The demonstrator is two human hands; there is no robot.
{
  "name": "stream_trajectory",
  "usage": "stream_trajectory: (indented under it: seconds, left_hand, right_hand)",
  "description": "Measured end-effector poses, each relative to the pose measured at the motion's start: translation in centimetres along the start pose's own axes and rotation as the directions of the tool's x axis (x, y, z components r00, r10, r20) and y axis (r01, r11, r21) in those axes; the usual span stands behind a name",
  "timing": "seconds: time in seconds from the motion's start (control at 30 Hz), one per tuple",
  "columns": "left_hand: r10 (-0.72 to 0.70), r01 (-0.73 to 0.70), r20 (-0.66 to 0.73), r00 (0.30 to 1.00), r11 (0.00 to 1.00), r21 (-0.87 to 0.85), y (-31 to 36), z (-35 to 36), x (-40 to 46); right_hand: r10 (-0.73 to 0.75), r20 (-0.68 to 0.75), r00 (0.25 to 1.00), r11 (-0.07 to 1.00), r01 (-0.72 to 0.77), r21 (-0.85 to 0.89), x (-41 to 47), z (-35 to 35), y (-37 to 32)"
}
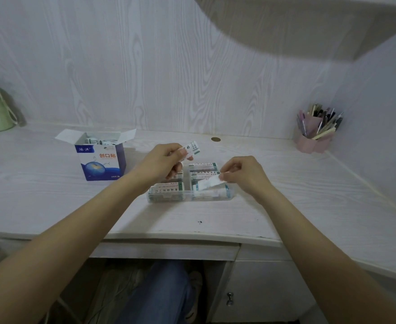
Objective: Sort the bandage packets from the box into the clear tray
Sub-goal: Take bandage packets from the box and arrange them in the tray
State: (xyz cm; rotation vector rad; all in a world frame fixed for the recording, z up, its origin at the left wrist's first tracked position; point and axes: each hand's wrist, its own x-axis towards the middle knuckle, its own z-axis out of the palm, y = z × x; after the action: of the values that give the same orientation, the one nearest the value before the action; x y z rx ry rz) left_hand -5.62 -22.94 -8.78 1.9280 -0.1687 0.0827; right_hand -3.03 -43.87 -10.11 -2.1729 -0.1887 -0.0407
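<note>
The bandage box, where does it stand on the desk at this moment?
In the head view, the bandage box stands open on the desk, left of the clear tray and beyond the left hand.

You see soft, even, slightly dim light with a cool tint. A broad curved shadow lies across the wall panel (192, 66) at top right. The wide lens bends the desk (215, 213) edge, and fine print looks blurred.
</note>
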Motion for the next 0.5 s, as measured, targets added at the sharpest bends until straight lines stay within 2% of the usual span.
stream_trajectory:
  seconds: [0.13,0.23,0.33,0.5]
  left_hand:
    - [-0.001,0.001,0.013,1.0,1.0,0.008,-0.1,0.4,0.1]
    - [-0.005,0.003,0.042,0.999,0.998,0.056,-0.2,0.9,0.3]
    - [0.003,-0.017,0.083,0.997,0.986,0.167,-0.4,1.5,0.5]
    - [0.052,-0.086,0.097,0.994,0.919,0.385,-0.5,2.8,1.2]
  right_hand:
    - [-0.106,0.049,0.993,0.93,0.117,-0.348,0.3,1.0,-0.3]
    - [-0.092,0.06,0.994,0.852,0.11,-0.512,0.5,1.8,-0.3]
    - [-0.061,0.071,0.996,0.796,0.091,-0.598,0.5,2.2,-0.5]
    - [-0.021,0.037,0.999,0.775,0.04,-0.631,0.7,2.1,-0.7]
